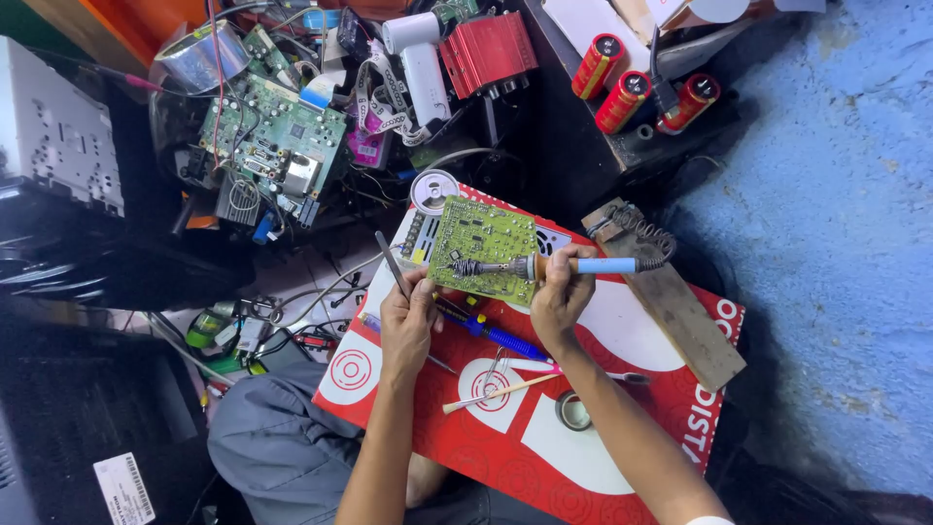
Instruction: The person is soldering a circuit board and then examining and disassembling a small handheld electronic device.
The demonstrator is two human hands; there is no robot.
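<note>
Soldering in hand on the green board (483, 248), which sits on the red-and-white sheet (622, 428) over the person's lap, near its top edge.

Right hand (562, 297): fingers clenched round the iron (544, 265), blue handle to the right, tip lying across the board near its left-centre. Looks like it's on or just above a joint; can't tell contact for sure.

Left hand (406, 316): fingers pinching tweezers (393, 262), which point up and away just beside the board's left edge. Hand sits at the board's lower-left corner and seems to steady it.

Progress: mid-job, I'd judge. Board is laid out and iron is at the work; no way to see from here which joints are finished or how many are left.

Nearby on the sheet: blue screwdriver (496, 335) just below the board, brush (496, 392), tape roll (573, 411), wooden iron stand (671, 301) with coil to the right. Pile of other boards upper left, red capacitors (622, 87) up top.
</note>
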